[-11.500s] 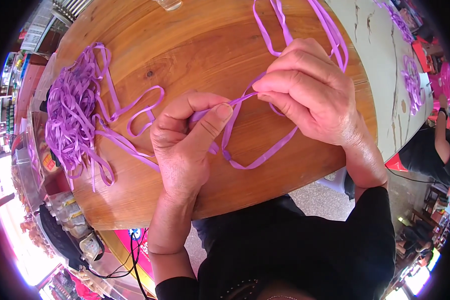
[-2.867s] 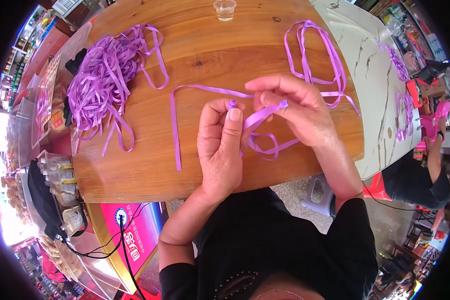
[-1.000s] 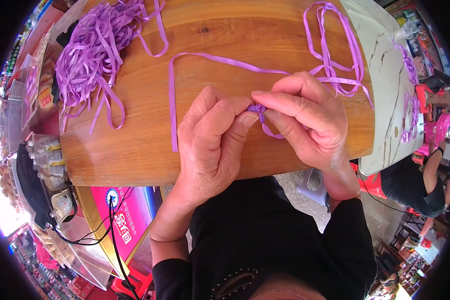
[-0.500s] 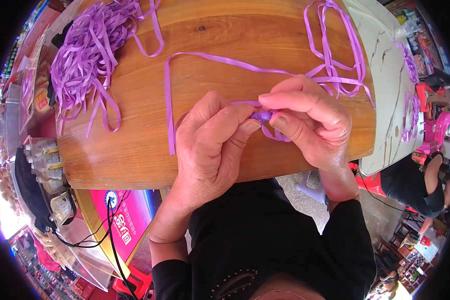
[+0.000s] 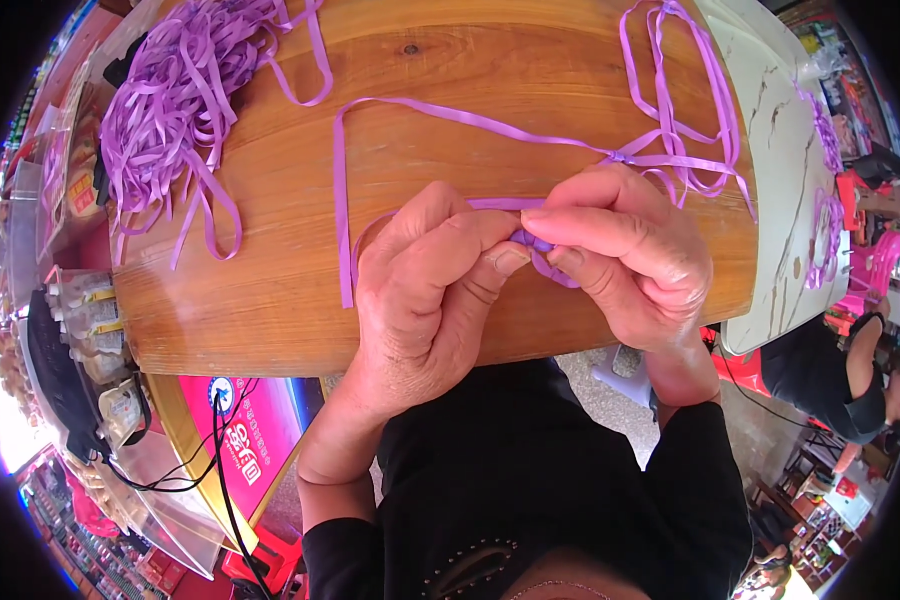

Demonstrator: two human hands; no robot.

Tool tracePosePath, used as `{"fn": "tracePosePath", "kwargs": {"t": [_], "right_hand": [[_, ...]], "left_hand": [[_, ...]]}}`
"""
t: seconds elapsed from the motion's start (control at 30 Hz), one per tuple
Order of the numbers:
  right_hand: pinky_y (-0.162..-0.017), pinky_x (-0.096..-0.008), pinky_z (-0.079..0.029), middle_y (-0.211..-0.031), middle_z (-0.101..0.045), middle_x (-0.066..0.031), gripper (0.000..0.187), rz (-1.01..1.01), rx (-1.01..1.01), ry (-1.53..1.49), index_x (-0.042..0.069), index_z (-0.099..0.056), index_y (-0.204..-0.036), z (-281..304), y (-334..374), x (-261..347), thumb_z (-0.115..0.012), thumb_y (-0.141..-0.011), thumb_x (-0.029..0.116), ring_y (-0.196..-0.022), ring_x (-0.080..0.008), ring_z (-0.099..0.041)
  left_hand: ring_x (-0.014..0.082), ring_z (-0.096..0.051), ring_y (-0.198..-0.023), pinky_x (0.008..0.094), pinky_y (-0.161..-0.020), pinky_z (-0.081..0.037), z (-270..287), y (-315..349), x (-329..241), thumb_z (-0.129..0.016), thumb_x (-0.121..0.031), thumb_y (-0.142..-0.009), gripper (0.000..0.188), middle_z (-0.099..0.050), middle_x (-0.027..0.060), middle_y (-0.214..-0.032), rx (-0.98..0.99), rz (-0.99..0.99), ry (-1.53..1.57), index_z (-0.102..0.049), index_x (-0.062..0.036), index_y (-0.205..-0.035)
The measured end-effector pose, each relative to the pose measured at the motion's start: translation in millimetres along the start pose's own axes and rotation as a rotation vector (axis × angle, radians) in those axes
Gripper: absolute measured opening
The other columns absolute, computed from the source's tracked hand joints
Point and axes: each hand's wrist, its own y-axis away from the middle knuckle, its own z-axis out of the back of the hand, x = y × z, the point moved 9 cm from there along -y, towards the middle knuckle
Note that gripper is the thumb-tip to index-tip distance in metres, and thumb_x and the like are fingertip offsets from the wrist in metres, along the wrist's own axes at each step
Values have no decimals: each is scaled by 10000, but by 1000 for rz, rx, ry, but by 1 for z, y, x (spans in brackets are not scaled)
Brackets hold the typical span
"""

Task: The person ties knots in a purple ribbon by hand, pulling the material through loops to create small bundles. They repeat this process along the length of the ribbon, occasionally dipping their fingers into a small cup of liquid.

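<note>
Over the near part of the wooden table (image 5: pixel 510 90), both my hands pinch a purple ribbon (image 5: pixel 460 115) at a small bunched spot. My left hand (image 5: pixel 420 280) holds it between thumb and forefinger. Close by on the right, my right hand (image 5: pixel 640 250) grips the same bunched part with thumb and fingertips. The fingers hide most of that spot, so I cannot tell whether it is a knot or a fold. A loop of the ribbon hangs below the fingertips, and a long length runs across the table behind my hands.
A big heap of purple ribbon (image 5: pixel 175 110) lies at the table's far left. Looped ribbon strands (image 5: pixel 715 110) rest at the far right. Beyond stands a white marbled table (image 5: pixel 775 190) with more purple ribbon. A person in black (image 5: pixel 820 375) is at the right. Dark cables (image 5: pixel 217 460) hang at lower left.
My fingertips have closed further over the bunched ribbon, which shows less now. My right hand has shifted slightly down and right, uncovering a knotted part of the ribbon behind it.
</note>
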Motion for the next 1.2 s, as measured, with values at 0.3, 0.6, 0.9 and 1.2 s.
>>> {"fn": "tracePosePath", "kwargs": {"t": [0.3, 0.6, 0.9, 1.2], "right_hand": [[-596, -241, -456, -883, -595, -116, 198, -100, -87, -128, 12, -640, -965, 3, 5, -8, -628, -785, -69, -750, -167, -567], [-601, -252, -465, -852, -621, -86, 223, 47, -21, 25, 41, -666, -935, -2, -2, 5, -696, -729, -40, -736, -177, -595], [-607, -249, -469, -846, -633, -71, 237, 18, -39, -72, 54, -689, -930, 1, 1, -1, -716, -711, -31, -720, -172, -609], [-595, -252, -467, -836, -630, -83, 242, 56, -14, -21, 35, -685, -914, 2, 0, 0, -729, -685, -29, -694, -173, -598]], "left_hand": [[188, -430, -541, 294, -481, -335, 0, 0, -4, -675, -33, -758, 123, -443, 63, -633, 42, -32, -3, -632, 10, -865], [168, -462, -610, 265, -537, -372, 3, 3, 0, -670, -75, -778, 142, -520, 62, -693, 76, 40, -99, -630, 20, -875], [195, -421, -529, 299, -468, -325, 3, 1, -5, -712, -43, -711, 177, -474, 64, -632, 46, -116, 12, -628, 4, -860], [195, -430, -528, 304, -469, -328, 1, 4, -4, -714, -33, -695, 204, -482, 60, -641, 40, -146, 8, -624, -9, -876]]}}
